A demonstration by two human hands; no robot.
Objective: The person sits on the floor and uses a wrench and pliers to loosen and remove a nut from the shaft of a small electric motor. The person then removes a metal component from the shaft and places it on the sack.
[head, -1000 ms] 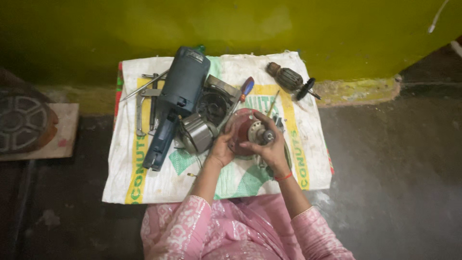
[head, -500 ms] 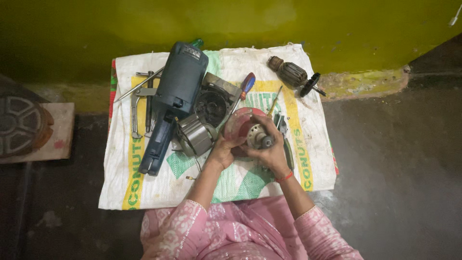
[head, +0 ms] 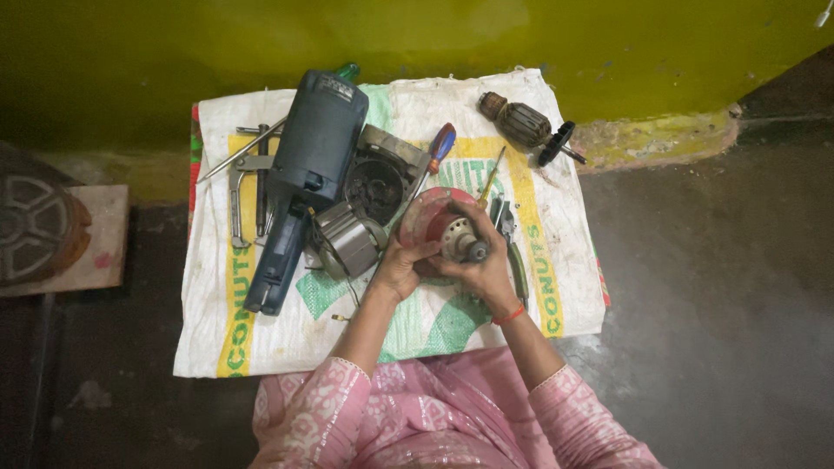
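The round red metal housing part with a grey hub and short shaft at its middle (head: 445, 227) is held up over the middle of the white woven sack (head: 261, 347) spread on the floor. Both hands are closed on it: the left hand (head: 401, 267) cups its lower left rim, and the right hand (head: 479, 265) wraps the hub side with fingers curled over the shaft end. It looks like cast metal, so probably stiff and fairly heavy for its size, with a thin rim that could be greasy; rim and hub together seem the soundest places to hold.

Just left of it on the sack lie a grey wound stator core (head: 347, 243) and a dark open gear case (head: 375, 187), touching a large blue power-tool body (head: 304, 174) that runs toward the sack's far edge. A red-and-blue-handled screwdriver (head: 434, 152) lies beside the gear case. Near the far right corner rests a brown copper-wound armature with a black fan (head: 526, 126). Steel puller tools (head: 248, 182) lie by the left edge.
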